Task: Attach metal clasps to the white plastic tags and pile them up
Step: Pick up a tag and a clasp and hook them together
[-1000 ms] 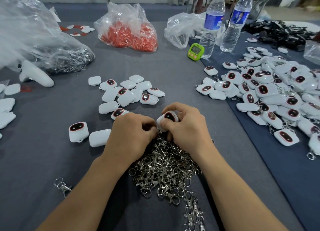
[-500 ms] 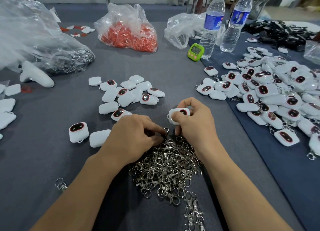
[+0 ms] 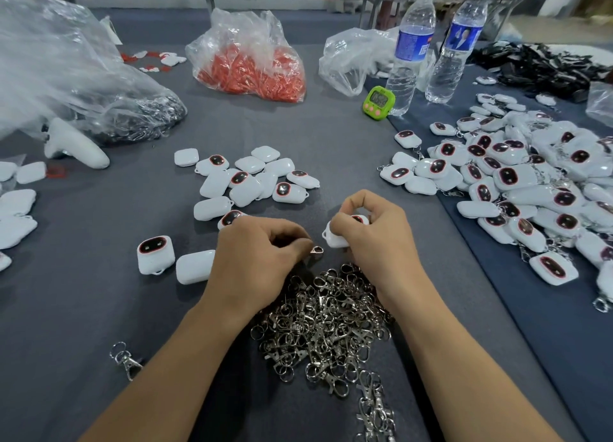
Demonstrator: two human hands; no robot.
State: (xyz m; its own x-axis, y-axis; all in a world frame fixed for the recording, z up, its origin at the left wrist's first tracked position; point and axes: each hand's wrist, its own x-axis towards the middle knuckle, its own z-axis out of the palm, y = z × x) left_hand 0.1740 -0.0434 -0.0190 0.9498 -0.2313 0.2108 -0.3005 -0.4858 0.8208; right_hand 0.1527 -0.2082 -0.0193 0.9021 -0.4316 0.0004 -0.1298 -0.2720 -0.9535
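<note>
My right hand (image 3: 374, 232) grips a white plastic tag (image 3: 338, 237) with a dark red-rimmed face, just above the table. My left hand (image 3: 255, 259) pinches one metal clasp (image 3: 316, 251), whose tip points at the tag's loop a short gap away. Below both hands lies a heap of metal clasps (image 3: 328, 322). Several loose tags without clasps (image 3: 245, 184) lie beyond my left hand. A large pile of tags with clasps (image 3: 517, 189) covers the right side.
Grey table (image 3: 83, 325). Two tags (image 3: 156, 254) sit left of my left hand, a stray clasp (image 3: 126, 360) nearer me. At the back: bag of red parts (image 3: 252, 63), clear bags (image 3: 66, 77), green timer (image 3: 378, 102), two water bottles (image 3: 409, 53).
My hands have drawn apart: the right hand lifted the tag up and to the right, while the left hand picked a clasp from the heap and now holds it towards the tag.
</note>
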